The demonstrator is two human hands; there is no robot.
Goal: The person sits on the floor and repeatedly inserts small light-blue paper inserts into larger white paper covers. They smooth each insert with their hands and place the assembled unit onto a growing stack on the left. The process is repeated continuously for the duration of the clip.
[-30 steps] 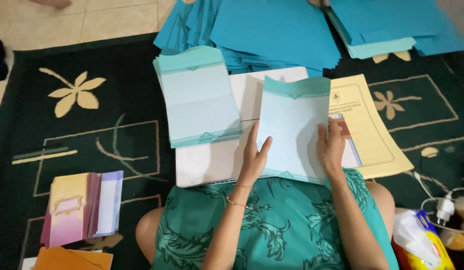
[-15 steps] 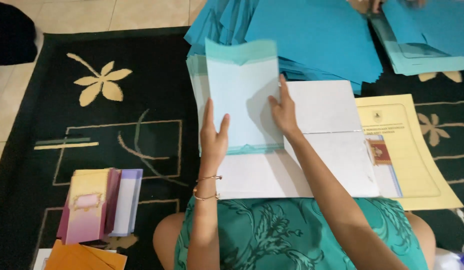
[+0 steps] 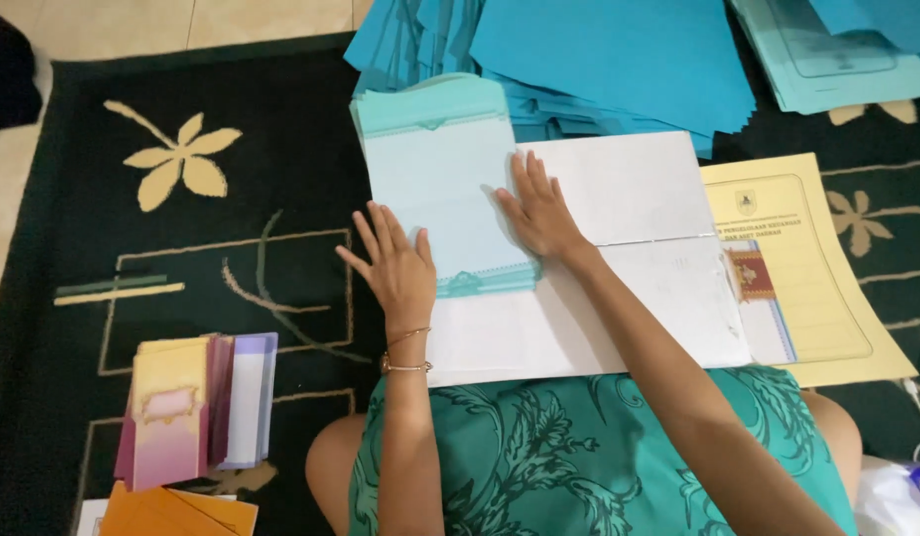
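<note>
Here, fingers of right hand [image 3: 541,210] spread flat, pressing light-blue folded card [image 3: 445,194] down onto white board [image 3: 619,258], likely to keep it from shifting. Left hand [image 3: 398,266] fingers splayed, resting at card's lower left edge, gripping nothing. Card lies over board's left end, mid-carpet [image 3: 182,258]. Blue paper stack [image 3: 619,60] toward far edge; yellow folder [image 3: 817,268] right; pastel cards [image 3: 187,407] near-left corner.

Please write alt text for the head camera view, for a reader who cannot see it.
A seated person presses the left hand and right hand flat on a pale blue card stack beside a white board, on a dark flowered carpet.
</note>
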